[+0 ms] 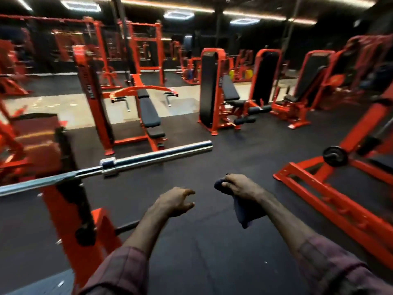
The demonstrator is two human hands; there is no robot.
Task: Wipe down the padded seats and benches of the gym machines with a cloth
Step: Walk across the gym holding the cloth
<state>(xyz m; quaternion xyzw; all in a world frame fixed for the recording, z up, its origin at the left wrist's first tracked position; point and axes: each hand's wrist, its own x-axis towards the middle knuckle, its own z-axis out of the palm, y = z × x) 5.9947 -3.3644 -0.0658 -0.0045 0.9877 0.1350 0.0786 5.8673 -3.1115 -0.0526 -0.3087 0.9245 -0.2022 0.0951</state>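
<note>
**Cloth in hand, benches out ahead**

The gym floor (202, 241) lay bare under your arms, orange machines ringing it. The padded bench (148, 112) stood far and slightly left of you, its long axis running away from you, well apart from both hands. A barbell (136, 161) crossed between, on the near left. Your right hand (240, 187) was clenched round the dark cloth (241, 211), which dangled below it. Your left hand (175, 202) hung empty, fingers loosely curled, a little nearer that bench

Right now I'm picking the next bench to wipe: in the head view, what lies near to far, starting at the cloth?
cloth → barbell → flat bench → far rack
</note>
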